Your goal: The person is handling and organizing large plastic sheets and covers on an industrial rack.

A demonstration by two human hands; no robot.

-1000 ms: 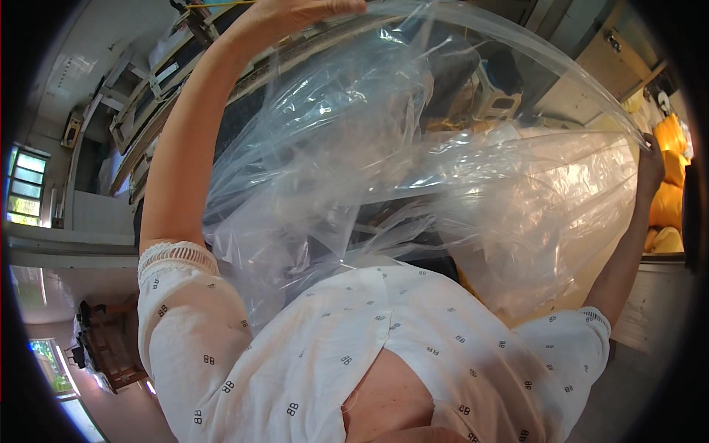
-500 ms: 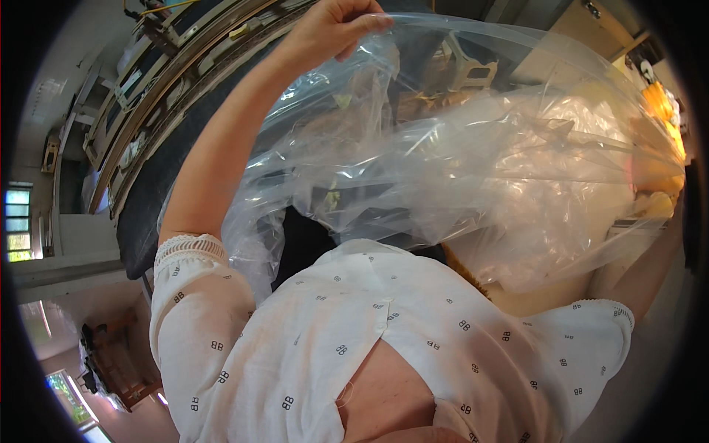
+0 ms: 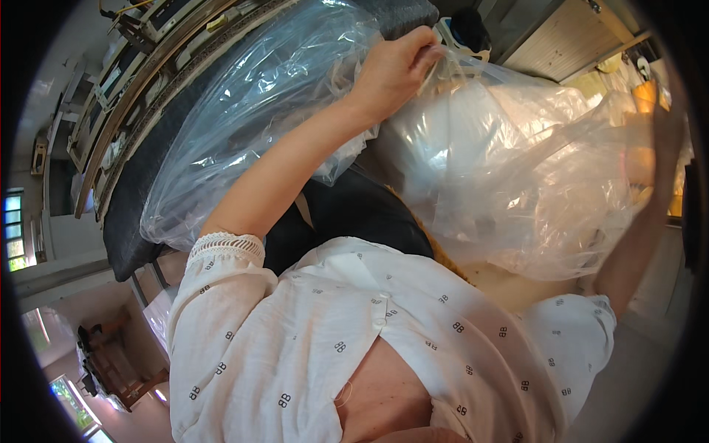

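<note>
A large, crinkled sheet of clear plastic film point(image 3: 517, 170) spreads in front of me, from the left side across to the right. Gathered film is pinched in the closed fingers of my left hand point(image 3: 395, 70), at the upper middle. To the left of that arm, a loose part of the film lies over a dark padded surface point(image 3: 129, 229). My right hand point(image 3: 668, 118) is raised at the far right edge, beside the film and an orange-yellow thing point(image 3: 641, 148). Its fingers are dim and smeared, so their grip is hidden.
Wooden rails and frames point(image 3: 111, 125) run along the far left. A light board panel point(image 3: 569, 40) stands at the upper right, near a dark rounded object point(image 3: 469, 29). Below the film on the right is a pale tan surface point(image 3: 509, 288).
My left hand has moved right and a little nearer, drawing the film together. The film no longer stretches high across the middle. My right forearm has swung up at the right edge.
</note>
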